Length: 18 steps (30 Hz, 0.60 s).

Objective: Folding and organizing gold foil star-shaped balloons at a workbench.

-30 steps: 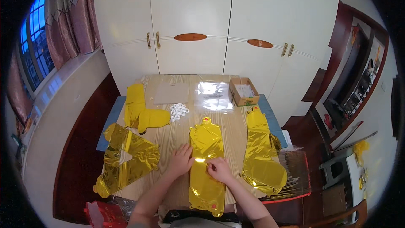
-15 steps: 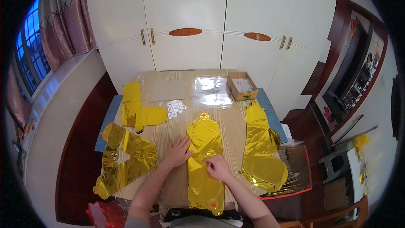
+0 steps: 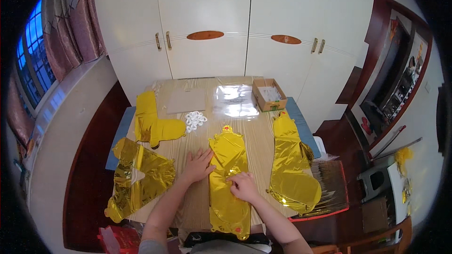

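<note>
A flat, uninflated gold foil balloon lies lengthwise on the table in front of me, with small tabs and red spots at both ends. Flat beside its left edge rests my left hand, fingers spread, the fingertips at the foil's border. Over the balloon's middle my right hand is curled, index finger pointing left, its fingertips closed at the foil. More flat gold foil balloons lie around: a creased one at left, an L-shaped one behind it, and a long one at right.
White rings sit in a pile behind the balloon, near a beige board. Clear plastic film and an open cardboard box stand at the back. White cabinets rise behind the wood-grain table. A red bag is at lower left.
The view has shifted very slightly. My hands and the balloons keep practically the same places.
</note>
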Tool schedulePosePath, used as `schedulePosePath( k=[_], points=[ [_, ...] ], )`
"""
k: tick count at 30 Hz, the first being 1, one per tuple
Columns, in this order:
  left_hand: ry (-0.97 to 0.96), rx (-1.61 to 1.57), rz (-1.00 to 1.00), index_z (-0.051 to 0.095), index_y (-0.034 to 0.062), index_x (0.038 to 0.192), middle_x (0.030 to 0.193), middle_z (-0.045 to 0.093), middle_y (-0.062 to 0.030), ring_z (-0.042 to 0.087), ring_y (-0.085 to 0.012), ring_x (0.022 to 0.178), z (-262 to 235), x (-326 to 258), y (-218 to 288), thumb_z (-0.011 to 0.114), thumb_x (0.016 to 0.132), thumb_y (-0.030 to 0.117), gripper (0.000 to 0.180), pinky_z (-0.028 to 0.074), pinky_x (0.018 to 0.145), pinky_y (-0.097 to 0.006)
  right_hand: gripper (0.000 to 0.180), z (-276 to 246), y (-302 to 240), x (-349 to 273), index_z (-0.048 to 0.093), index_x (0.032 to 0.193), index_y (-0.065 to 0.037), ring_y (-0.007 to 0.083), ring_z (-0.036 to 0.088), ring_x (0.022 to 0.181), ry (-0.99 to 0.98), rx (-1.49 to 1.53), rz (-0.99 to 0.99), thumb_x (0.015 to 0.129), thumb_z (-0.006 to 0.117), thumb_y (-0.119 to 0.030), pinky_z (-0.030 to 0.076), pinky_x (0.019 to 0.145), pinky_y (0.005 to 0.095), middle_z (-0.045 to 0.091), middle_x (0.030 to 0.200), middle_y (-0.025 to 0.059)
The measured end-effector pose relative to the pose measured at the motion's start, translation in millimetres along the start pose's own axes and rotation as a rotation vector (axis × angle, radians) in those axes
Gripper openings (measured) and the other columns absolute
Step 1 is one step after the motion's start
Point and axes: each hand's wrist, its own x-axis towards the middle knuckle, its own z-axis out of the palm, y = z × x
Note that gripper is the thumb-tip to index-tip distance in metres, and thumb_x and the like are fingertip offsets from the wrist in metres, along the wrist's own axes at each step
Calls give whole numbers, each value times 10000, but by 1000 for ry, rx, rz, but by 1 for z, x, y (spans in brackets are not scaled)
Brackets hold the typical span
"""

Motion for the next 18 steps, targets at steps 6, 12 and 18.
schedulePosePath(
  k=[6, 12, 18],
  points=[
    [-17, 9, 12, 302, 135, 1494, 1581, 231, -46, 146, -312, 1467, 0, 3, -1, 421, 948, 544, 693, 102, 1118, -667, 244, -2, -1, 0, 708, 976, -143, 213, 589, 855, -26, -13, 16, 746, 628, -152, 364, 845, 390, 657, 828, 22],
    [-54, 41, 25, 292, 154, 1500, 1586, 220, -32, 137, -311, 1469, -2, 9, -7, 435, 903, 627, 774, 85, 1120, -669, 268, 2, 1, -1, 702, 996, -147, 210, 587, 861, -15, -28, 4, 737, 632, -144, 361, 849, 390, 653, 838, 21],
    [-99, 70, 48, 244, 129, 1514, 1592, 198, -55, 123, -318, 1472, -11, 18, -12, 471, 829, 716, 930, 65, 1130, -652, 283, 6, 6, -2, 697, 1011, -158, 206, 584, 850, 9, -36, -20, 735, 634, -144, 361, 842, 389, 646, 825, 10]
  ],
)
